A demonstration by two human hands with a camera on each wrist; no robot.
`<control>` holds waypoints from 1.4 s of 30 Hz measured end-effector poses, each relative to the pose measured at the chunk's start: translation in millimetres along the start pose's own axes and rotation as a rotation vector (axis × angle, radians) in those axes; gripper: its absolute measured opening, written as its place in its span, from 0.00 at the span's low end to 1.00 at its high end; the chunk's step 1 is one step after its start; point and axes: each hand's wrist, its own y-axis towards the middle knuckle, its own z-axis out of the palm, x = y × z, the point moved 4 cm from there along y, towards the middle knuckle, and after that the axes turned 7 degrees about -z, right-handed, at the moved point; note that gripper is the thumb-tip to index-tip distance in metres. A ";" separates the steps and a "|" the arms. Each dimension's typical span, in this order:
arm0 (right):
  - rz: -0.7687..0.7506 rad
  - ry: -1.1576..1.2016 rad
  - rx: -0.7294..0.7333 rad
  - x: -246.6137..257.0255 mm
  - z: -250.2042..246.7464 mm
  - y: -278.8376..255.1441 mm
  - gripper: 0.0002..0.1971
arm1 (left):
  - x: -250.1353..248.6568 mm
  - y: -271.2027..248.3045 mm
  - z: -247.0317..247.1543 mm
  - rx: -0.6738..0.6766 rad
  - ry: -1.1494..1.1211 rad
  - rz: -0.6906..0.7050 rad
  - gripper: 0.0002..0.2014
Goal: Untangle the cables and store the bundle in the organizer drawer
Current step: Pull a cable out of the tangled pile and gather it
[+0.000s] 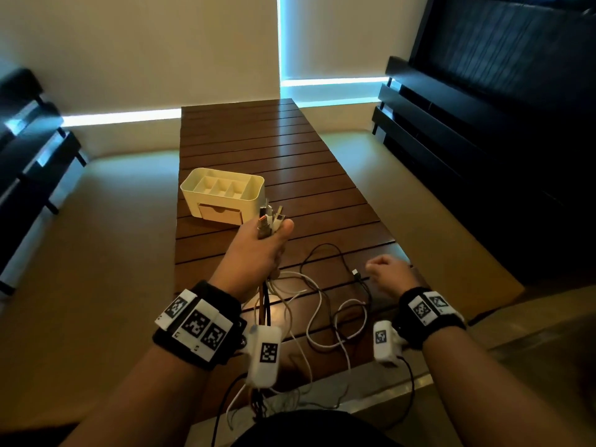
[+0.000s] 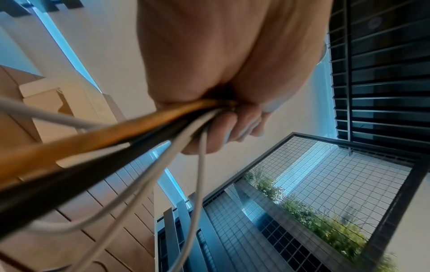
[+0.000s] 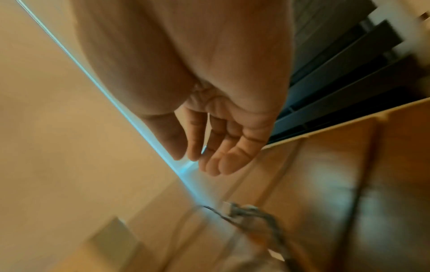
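My left hand (image 1: 263,243) is raised above the table and grips a bundle of cables (image 1: 269,221) with their plugs sticking up out of the fist. In the left wrist view the white, black and brown cables (image 2: 163,132) run out from under the curled fingers. Their loose ends (image 1: 325,311) lie in loops on the wooden table (image 1: 290,150). My right hand (image 1: 385,269) hovers empty with loosely bent fingers (image 3: 209,147), just right of a black cable's plug (image 1: 355,273). The cream organizer (image 1: 222,195) stands behind my left hand, its small front drawer (image 1: 220,214) closed.
The slatted table is narrow, with floor on both sides. Dark benches stand at the left (image 1: 29,150) and right (image 1: 467,124). Several cable ends hang over the table's near edge (image 1: 290,404) toward my lap.
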 end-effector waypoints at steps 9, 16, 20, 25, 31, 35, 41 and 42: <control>0.104 -0.154 0.143 -67.7 18.8 16.7 0.06 | 0.8 4.1 7.1 -0.040 -0.007 -0.021 0.15; -0.023 -0.082 0.165 -40.8 15.6 19.1 0.05 | 1.4 6.4 8.8 -0.062 -0.027 -0.037 0.13; -0.036 -0.126 0.167 -34.2 13.9 23.1 0.07 | -1.0 5.7 12.3 -0.061 -0.026 -0.031 0.12; -0.006 -0.111 0.136 -39.1 7.9 26.7 0.09 | -2.1 6.0 11.7 -0.084 -0.028 -0.028 0.11; -0.021 0.033 0.132 -34.2 5.3 23.7 0.08 | 0.6 9.6 13.3 -0.089 -0.034 -0.030 0.13; 0.139 0.382 0.139 -36.3 10.7 21.9 0.10 | -0.3 10.4 14.6 -0.085 -0.034 -0.027 0.12; 0.133 0.412 0.248 -33.1 14.5 21.6 0.05 | 0.0 10.3 13.8 -0.095 -0.040 -0.016 0.10; 0.142 0.456 0.257 -32.3 15.3 22.0 0.05 | 0.1 10.3 13.3 -0.096 -0.039 -0.018 0.10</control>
